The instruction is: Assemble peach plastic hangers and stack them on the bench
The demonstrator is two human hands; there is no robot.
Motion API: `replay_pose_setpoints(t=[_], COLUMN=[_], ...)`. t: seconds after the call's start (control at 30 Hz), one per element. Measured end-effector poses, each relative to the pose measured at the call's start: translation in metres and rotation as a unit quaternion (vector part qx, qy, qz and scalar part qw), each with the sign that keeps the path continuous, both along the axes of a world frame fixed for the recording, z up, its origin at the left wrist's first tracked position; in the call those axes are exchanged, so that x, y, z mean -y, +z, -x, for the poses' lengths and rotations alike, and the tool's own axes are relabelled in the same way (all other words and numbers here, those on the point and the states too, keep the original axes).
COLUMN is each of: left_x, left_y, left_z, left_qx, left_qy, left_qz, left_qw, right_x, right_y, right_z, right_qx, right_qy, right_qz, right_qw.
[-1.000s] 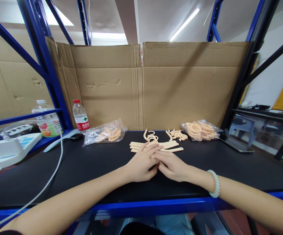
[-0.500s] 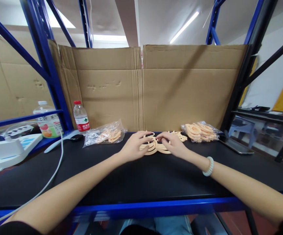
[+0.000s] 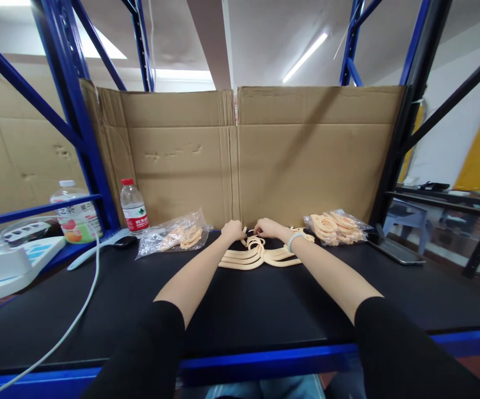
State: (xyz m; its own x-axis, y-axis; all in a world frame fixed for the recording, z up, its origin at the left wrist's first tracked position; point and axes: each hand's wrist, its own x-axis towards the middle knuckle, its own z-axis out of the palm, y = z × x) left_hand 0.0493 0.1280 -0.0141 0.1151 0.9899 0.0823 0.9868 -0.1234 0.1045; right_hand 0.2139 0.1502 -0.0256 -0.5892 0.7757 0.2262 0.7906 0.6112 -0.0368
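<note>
A beige looped cord piece [image 3: 246,260] lies on the black tabletop, with curved parallel strands to both sides of a coiled middle. My left hand [image 3: 233,230] is at its far left side, fingers curled in and closed on the cord. Opposite it, my right hand [image 3: 268,228] pinches the cord at the far side of the coil. The fingertips of both hands are partly hidden, and my right forearm covers some of the right strands. A pale beaded bracelet [image 3: 294,241] is on my right wrist.
Clear bags of beige pieces lie left [image 3: 175,235] and right [image 3: 336,227]. A red-capped bottle [image 3: 134,208], a brush-like handle [image 3: 96,247], a white cable [image 3: 88,299] and a power strip [image 3: 42,252] are on the left. A phone [image 3: 400,251] lies right. Cardboard [image 3: 318,160] walls the back.
Both hands have moved farther away, from over the cord piece to its far edge, and their fingers have closed. More of the near strands shows now. The view has shifted slightly.
</note>
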Motion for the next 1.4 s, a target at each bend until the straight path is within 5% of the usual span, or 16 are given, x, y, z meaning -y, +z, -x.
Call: replay_pose_setpoints(t=[0.27, 0.43, 0.63, 0.8, 0.93, 1.07, 1.4], left_x=[-0.004, -0.005, 0.011, 0.044, 0.074, 0.099, 0.147], left_y=[-0.004, 0.003, 0.025, 0.04, 0.042, 0.036, -0.001], left_z=[0.011, 0.025, 0.04, 0.05, 0.055, 0.053, 0.034], left_qx=[0.022, 0.088, 0.221, 0.353, 0.427, 0.531, 0.645], left_qy=[0.001, -0.004, -0.042, -0.09, -0.147, -0.194, -0.161], left_qz=[-0.002, -0.007, 0.026, 0.101, 0.178, 0.256, 0.248], left_qw=[1.0, 0.996, 0.974, 0.926, 0.874, 0.784, 0.705], right_x=[0.005, 0.011, 0.044, 0.095, 0.137, 0.163, 0.164], right_y=[-0.003, 0.008, 0.021, 0.031, 0.036, 0.029, -0.003], right_z=[-0.005, -0.019, -0.027, -0.03, -0.027, -0.019, -0.017], right_qx=[-0.02, -0.168, -0.38, -0.504, -0.633, -0.637, -0.684], right_qy=[-0.022, -0.05, -0.039, 0.005, 0.03, 0.017, 0.025], right_qz=[-0.03, -0.051, 0.018, 0.126, 0.265, 0.284, 0.333], right_qw=[0.999, 0.983, 0.924, 0.855, 0.727, 0.717, 0.648])
